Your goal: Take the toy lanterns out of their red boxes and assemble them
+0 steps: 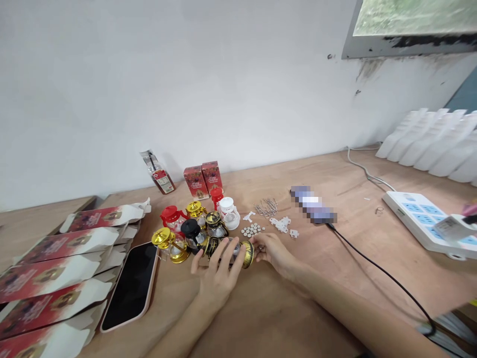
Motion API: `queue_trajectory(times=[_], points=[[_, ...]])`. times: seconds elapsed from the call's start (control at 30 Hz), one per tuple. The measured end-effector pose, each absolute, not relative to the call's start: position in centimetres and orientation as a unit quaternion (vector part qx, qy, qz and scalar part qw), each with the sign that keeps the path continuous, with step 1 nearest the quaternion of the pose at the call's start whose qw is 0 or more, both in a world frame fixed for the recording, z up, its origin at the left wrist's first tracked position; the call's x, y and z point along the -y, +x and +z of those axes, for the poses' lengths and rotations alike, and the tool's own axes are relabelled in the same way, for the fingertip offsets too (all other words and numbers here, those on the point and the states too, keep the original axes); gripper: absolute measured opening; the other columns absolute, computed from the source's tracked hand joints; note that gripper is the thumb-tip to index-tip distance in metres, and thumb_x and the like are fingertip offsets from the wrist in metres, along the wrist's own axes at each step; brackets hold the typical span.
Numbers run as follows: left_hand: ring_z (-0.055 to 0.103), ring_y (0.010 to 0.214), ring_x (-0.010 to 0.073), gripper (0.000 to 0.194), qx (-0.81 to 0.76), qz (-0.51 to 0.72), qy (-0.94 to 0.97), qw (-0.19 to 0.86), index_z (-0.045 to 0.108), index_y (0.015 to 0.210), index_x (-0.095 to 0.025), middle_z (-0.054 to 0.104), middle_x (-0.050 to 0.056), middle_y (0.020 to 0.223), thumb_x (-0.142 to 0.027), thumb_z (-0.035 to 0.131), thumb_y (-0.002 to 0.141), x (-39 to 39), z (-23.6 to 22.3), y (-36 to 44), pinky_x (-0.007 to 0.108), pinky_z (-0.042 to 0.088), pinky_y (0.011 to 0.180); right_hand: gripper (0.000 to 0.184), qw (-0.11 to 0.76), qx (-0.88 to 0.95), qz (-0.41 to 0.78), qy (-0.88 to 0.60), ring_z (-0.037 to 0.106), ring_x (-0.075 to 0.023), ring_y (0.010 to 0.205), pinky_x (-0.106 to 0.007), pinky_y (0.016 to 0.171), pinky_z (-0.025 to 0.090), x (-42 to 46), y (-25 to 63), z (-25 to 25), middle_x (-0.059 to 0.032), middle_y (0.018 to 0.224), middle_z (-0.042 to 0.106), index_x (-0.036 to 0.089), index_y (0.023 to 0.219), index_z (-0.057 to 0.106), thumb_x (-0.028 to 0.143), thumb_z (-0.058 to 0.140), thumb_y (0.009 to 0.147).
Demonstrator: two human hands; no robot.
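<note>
My left hand [218, 278] is closed over a small black-and-gold lantern [247, 254]. The lantern lies on its side, its round gold base turned to the right. My right hand [276, 254] is beside that base with the fingertips pinched together; what they hold, if anything, is too small to make out. Just beyond stand several more toy lanterns: a gold one [172, 244], a red one [172, 219], a black one [191, 232] and a white one [228, 214]. Near my right fingertips lie button cells [252, 229], white plastic pieces [282, 224] and a pile of small metal parts [266, 208].
Flattened red cartons [55, 271] overlap at the left, next to a dark phone [130, 286]. Two red boxes [196, 182] and a small bottle [163, 180] stand near the wall. At right are a cabled phone [312, 204] and a white power strip [417, 219].
</note>
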State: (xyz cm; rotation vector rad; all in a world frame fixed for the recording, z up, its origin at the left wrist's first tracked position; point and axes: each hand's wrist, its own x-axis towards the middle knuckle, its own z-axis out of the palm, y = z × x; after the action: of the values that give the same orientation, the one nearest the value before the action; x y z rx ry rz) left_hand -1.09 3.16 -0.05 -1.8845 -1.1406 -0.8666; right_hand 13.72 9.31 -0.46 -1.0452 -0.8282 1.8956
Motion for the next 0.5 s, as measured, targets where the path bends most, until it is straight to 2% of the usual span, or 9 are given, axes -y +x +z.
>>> queue_trajectory(times=[0.1, 0.33, 0.4, 0.5], points=[[0.062, 0.096, 0.0136, 0.019, 0.461, -0.326, -0.737, 0.372, 0.067, 0.093, -0.026, 0.073, 0.001, 0.098, -0.013, 0.054, 0.086, -3.2, 0.0, -0.8, 0.04, 0.008, 0.109, 0.009, 0.485, 0.275, 0.72, -0.412, 0.052, -0.0091, 0.047, -0.02, 0.045, 0.041, -10.3, 14.5, -0.9, -0.0008, 0.055, 0.059, 0.015, 0.063, 0.06, 0.022, 0.058, 0.068], [0.058, 0.105, 0.0101, 0.03, 0.455, -0.275, -0.77, 0.353, 0.066, 0.085, -0.029, 0.072, -0.005, 0.103, -0.007, 0.045, 0.088, -3.2, -0.2, -0.6, 0.041, -0.003, 0.111, 0.008, 0.639, 0.226, 0.627, -0.385, 0.058, -0.0154, 0.069, -0.029, 0.069, 0.05, -11.7, 14.9, -1.6, -0.0002, 0.066, 0.062, 0.021, 0.06, 0.061, 0.027, 0.057, 0.063], [0.052, 0.117, 0.0101, 0.031, 0.454, -0.267, -0.772, 0.357, 0.065, 0.086, -0.028, 0.071, -0.006, 0.102, -0.006, 0.044, 0.087, -3.3, -0.5, -0.6, 0.041, -0.005, 0.112, 0.008, 0.654, 0.23, 0.611, -0.382, 0.058, -0.0156, 0.076, -0.029, 0.076, 0.049, -11.7, 14.5, -1.8, 0.0003, 0.07, 0.062, 0.021, 0.059, 0.062, 0.027, 0.058, 0.061], [0.03, 0.135, 0.0097, 0.029, 0.441, -0.25, -0.771, 0.386, 0.066, 0.086, -0.027, 0.071, -0.004, 0.103, -0.008, 0.045, 0.087, -3.6, -0.9, -0.3, 0.042, -0.006, 0.113, 0.011, 0.667, 0.246, 0.593, -0.38, 0.058, -0.0165, 0.086, -0.03, 0.085, 0.047, -11.6, 14.1, -2.2, 0.0003, 0.078, 0.063, 0.021, 0.062, 0.064, 0.031, 0.059, 0.063]])
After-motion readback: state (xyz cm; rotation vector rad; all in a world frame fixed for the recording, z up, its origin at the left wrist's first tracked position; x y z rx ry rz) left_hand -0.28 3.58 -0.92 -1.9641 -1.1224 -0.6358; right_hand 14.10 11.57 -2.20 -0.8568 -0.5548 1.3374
